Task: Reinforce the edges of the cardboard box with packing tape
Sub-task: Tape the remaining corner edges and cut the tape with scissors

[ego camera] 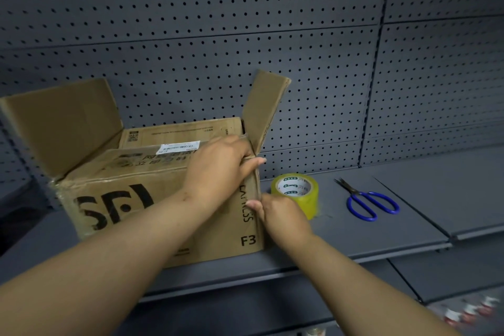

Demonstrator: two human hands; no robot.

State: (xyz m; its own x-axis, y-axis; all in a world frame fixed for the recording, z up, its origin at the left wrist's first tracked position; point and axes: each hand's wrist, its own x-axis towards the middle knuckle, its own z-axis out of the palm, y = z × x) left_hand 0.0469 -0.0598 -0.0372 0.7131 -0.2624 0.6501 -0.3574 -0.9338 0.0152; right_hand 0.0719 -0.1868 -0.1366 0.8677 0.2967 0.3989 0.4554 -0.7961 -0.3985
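As my left hand (221,163) grips the cardboard box (128,199) corner and right hand (283,217) pinches its edge, I judge it light, stiff.

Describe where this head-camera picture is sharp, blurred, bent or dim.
Head view: print on the cardboard box reads clearly; the lower right corner, with red and white items, is smeared; the wide lens bows the pegboard seams; corners fall dark; the tape roll shows a soft sheen.
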